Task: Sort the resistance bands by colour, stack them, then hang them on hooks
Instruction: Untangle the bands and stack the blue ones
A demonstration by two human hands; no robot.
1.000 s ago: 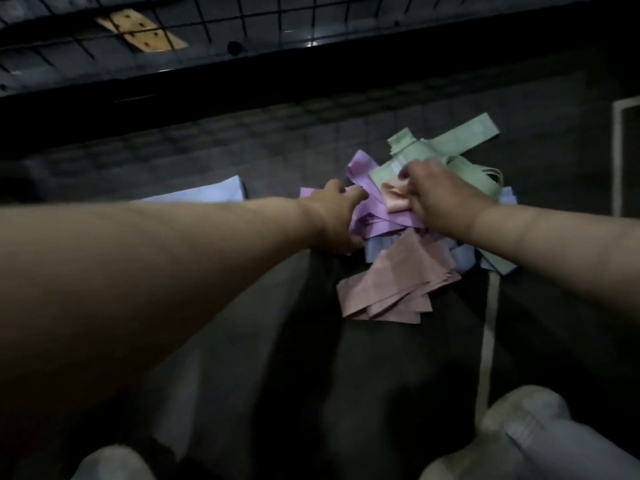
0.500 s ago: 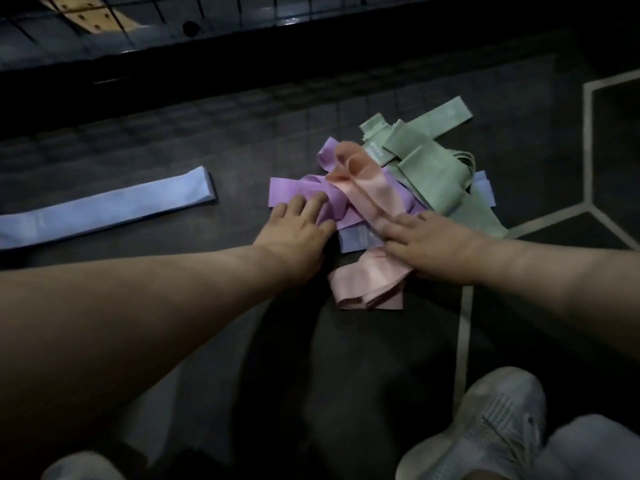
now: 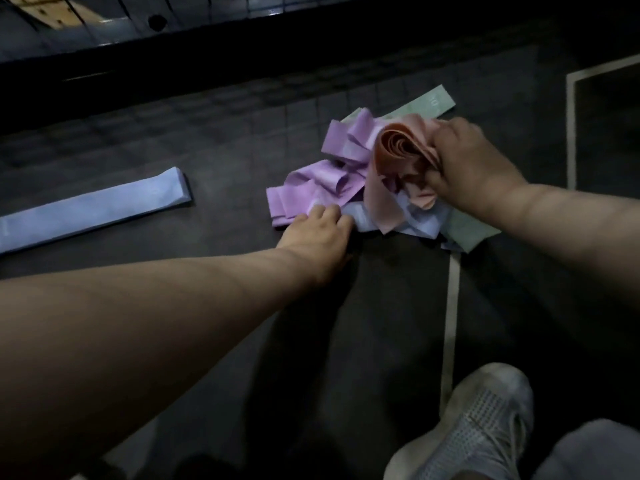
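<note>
Gripping a bunch of pink bands (image 3: 398, 147) above the pile (image 3: 464, 230), my right hand (image 3: 474, 168) has its fingers curled; my left hand (image 3: 317, 233) presses flat on purple bands (image 3: 311, 188). One blue band (image 3: 93, 206) lies apart, left.

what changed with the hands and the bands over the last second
The right hand, which lay flat on the pink bands half a second ago, now grips them in a bunch and has raised them, with one end still trailing onto the pile. The left hand stays pressed on the pile's near edge by the purple bands. The single blue band to the left and the green bands lie as before.
</note>
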